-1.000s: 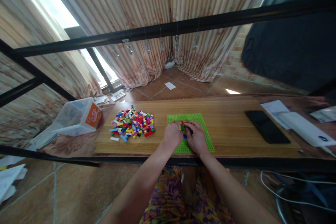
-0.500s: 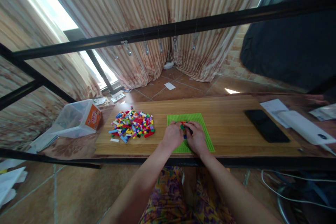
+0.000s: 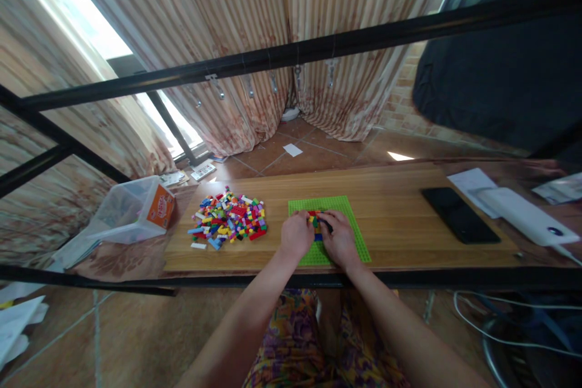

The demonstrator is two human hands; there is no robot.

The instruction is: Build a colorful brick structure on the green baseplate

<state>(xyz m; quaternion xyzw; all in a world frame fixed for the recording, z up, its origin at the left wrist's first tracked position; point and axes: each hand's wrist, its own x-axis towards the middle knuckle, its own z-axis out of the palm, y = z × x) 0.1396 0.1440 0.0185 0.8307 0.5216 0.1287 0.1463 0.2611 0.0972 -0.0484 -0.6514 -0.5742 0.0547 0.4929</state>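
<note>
Left hand, right hand: fingers closed on one brick cluster, at left's two o'clock, right's ten; neither clearly nearer, long axis indistinct. Green baseplate: beneath. Loose brick pile: nine o'clock.

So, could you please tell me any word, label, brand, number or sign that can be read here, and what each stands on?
None can be read.
Orange label on the clear box: pale lettering, too blurred.
White card beyond the brick pile: dark print, too small.
White device: dark oval mark, no legible letters.
</note>
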